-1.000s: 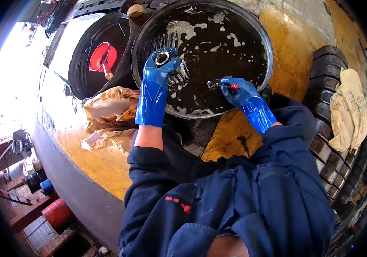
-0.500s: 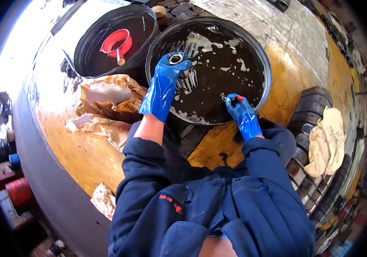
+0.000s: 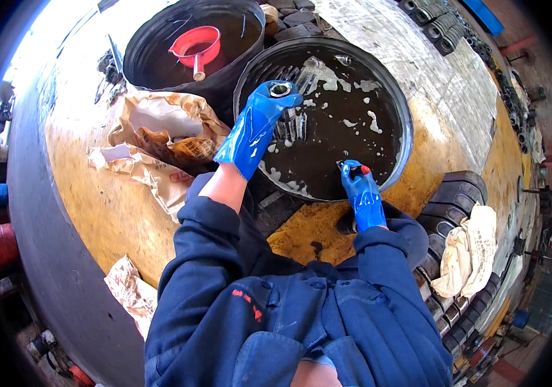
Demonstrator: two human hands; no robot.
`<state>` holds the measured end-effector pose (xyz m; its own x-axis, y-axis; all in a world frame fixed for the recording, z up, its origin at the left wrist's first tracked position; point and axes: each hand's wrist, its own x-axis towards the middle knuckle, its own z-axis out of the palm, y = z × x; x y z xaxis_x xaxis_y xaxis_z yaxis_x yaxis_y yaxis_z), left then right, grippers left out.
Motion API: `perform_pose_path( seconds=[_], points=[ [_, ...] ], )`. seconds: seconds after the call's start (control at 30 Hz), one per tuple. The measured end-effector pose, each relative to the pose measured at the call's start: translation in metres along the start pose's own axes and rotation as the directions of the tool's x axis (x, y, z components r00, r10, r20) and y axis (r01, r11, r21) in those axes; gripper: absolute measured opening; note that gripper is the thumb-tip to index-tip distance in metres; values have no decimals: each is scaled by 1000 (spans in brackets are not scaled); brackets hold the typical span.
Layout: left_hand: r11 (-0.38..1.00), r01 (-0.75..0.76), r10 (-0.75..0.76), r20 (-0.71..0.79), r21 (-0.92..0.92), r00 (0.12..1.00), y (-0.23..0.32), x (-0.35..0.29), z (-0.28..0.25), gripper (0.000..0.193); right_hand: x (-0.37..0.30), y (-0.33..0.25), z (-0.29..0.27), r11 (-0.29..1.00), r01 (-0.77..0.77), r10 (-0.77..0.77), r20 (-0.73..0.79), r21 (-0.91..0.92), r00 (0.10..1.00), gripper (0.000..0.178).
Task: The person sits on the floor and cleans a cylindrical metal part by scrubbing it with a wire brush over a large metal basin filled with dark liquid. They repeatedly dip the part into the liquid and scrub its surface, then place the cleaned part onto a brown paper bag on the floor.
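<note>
Nearest, just right of the tub (image 3: 407,132) and on its body side, dark ribbed blocks (image 3: 446,209) bear a pale sack (image 3: 472,251). The gloved right hand (image 3: 358,187) is over the tub's near right edge, its fingers closed around a dark tool (image 3: 354,171) with a red end. That tool lies crosswise, red end pointing to the tub's right side; a pale bit at its other end is too small to make out.

Farther out, above the tub's left part, the gloved left hand (image 3: 265,106) has thumb and fingers clamped on the ring (image 3: 273,89). From the right hand, the ring lies toward the tub's far left, well apart from the tool. The ring's opening faces up, its axis roughly upright. It is bare, shiny metal, short and round, with a dark hole.

Below both hands, the tub's dark liquid (image 3: 327,138) carries white foam (image 3: 374,122); bright streaks beside the left hand may be reflections or something sunk, I cannot tell. A paper bag (image 3: 205,116) sits left of the tub. Beyond the tub's far left stands a black vat (image 3: 135,55) with a red dipper (image 3: 196,44).
</note>
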<state>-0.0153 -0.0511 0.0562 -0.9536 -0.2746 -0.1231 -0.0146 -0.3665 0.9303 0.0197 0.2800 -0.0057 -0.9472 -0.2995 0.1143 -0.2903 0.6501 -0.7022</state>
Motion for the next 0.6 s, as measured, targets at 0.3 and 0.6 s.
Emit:
perform_pose_path(
  seconds=[0.3, 0.6],
  points=[
    [977, 141, -134, -53, 157, 990, 57, -41, 31, 34, 4, 25, 2, 998, -7, 5, 44, 57, 999, 13],
    [999, -16, 18, -31, 41, 999, -16, 7, -3, 39, 5, 8, 0, 996, -92, 92, 68, -2, 993, 18]
  ],
)
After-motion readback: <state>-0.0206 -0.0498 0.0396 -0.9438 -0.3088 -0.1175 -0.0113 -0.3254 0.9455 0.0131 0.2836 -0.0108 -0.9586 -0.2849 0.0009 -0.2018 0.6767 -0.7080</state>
